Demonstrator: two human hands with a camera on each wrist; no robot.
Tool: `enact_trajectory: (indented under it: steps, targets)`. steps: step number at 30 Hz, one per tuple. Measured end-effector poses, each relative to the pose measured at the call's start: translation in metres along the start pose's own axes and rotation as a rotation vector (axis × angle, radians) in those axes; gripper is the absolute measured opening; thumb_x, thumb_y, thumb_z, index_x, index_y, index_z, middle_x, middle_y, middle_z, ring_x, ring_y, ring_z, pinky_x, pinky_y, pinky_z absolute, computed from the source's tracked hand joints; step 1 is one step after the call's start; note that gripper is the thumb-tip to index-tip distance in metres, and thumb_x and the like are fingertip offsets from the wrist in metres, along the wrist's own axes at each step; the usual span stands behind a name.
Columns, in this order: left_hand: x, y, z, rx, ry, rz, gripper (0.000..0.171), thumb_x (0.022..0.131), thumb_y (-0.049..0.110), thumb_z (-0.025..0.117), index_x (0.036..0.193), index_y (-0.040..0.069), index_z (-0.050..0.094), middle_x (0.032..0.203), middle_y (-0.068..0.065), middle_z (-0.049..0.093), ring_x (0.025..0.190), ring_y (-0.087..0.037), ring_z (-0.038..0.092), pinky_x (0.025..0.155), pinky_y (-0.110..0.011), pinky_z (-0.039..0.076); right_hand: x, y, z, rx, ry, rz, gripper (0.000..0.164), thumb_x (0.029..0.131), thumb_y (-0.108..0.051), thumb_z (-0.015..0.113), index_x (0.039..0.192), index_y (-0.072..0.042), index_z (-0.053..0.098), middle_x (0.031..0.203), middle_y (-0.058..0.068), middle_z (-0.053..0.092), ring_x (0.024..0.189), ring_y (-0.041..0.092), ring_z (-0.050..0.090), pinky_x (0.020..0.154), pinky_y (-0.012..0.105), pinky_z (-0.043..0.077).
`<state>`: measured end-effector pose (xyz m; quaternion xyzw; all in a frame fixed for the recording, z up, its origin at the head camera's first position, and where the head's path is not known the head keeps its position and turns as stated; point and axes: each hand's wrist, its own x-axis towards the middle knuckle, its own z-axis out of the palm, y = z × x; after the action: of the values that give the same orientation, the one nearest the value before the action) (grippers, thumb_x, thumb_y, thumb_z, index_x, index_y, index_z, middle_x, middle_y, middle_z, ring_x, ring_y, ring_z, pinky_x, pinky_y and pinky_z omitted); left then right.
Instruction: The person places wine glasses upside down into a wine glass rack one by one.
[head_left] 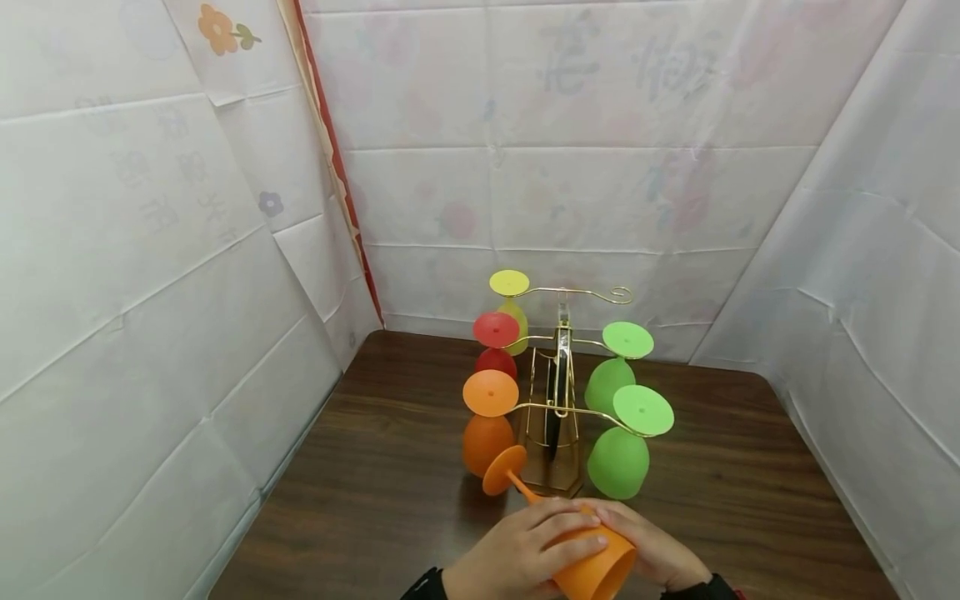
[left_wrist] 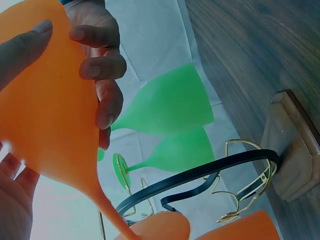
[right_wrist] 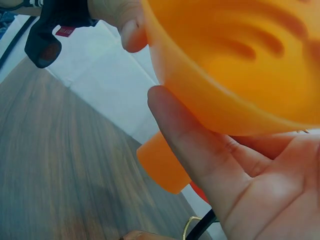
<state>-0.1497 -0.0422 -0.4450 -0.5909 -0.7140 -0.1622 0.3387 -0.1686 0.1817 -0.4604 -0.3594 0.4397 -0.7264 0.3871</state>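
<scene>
Both hands hold an orange wine glass (head_left: 596, 567) low in the head view. It is tilted, its mouth toward me and its stem and foot pointing away to the left. My left hand (head_left: 517, 546) wraps its fingers over the bowl from the left. From the right side, my right hand (head_left: 652, 542) grips the same bowl, its fingers partly hidden behind it. The left wrist view shows the right hand's fingers (left_wrist: 100, 70) curled on the bowl. Seen from the right wrist, the right thumb (right_wrist: 175, 130) lies along the glass near its rim.
Just beyond the hands stands a gold wire rack (head_left: 562, 358) on a wooden base. Upside down on its left hang orange (head_left: 487, 442), red (head_left: 496, 330) and yellow (head_left: 509, 283) glasses; two green glasses (head_left: 618, 462) hang on its right. White sheeting (head_left: 600, 200) surrounds the brown table (head_left: 360, 467).
</scene>
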Motion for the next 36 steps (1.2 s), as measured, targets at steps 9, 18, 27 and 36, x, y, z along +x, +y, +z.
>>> enact_trajectory:
  steps: [9, 18, 27, 36]
  targets:
    - [-0.004, 0.001, -0.011, -0.179, -0.079, -0.099, 0.076, 0.077, 0.045, 0.074, 0.136, 0.008, 0.043, 0.14, -0.004, 0.044, 0.13, -0.018, 0.04, 0.108, -0.026, 0.032, -0.002, 0.001, 0.003, -0.044, 0.012, -0.04, 0.045, 0.102, -0.02, 0.022, 0.143, -0.009, 0.038, 0.134, 0.009, 0.053, 0.11, 0.018, 0.06, 0.093, 0.033, 0.048]
    - [-0.007, -0.006, -0.013, -0.255, 0.3, -0.173, 0.065, 0.089, 0.049, 0.057, 0.123, -0.006, 0.048, 0.123, -0.022, 0.048, 0.116, -0.029, 0.046, 0.095, -0.034, 0.044, -0.006, -0.006, 0.006, -0.131, 0.077, -0.174, 0.056, 0.096, -0.025, 0.046, 0.146, -0.006, 0.03, 0.14, 0.011, 0.045, 0.119, 0.022, 0.051, 0.099, 0.036, 0.043]
    - [-0.012, -0.001, -0.006, -0.918, 0.195, -0.672, 0.063, 0.092, 0.033, 0.06, 0.143, 0.009, 0.031, 0.138, -0.009, 0.043, 0.12, -0.019, 0.047, 0.097, -0.034, 0.044, 0.004, -0.005, 0.02, -0.472, 0.362, -0.445, 0.064, 0.085, -0.002, 0.056, 0.143, 0.004, 0.028, 0.131, 0.007, 0.053, 0.109, 0.017, 0.057, 0.085, 0.035, 0.052]
    - [-0.016, -0.003, -0.003, -1.196, 0.078, -0.858, 0.069, 0.088, 0.027, 0.066, 0.145, 0.014, 0.028, 0.138, -0.009, 0.044, 0.121, -0.015, 0.046, 0.098, -0.032, 0.043, 0.007, -0.004, 0.027, -0.729, 0.5, -0.5, 0.076, 0.073, 0.013, 0.062, 0.14, 0.013, 0.026, 0.14, 0.002, 0.046, 0.116, 0.013, 0.054, 0.084, 0.029, 0.052]
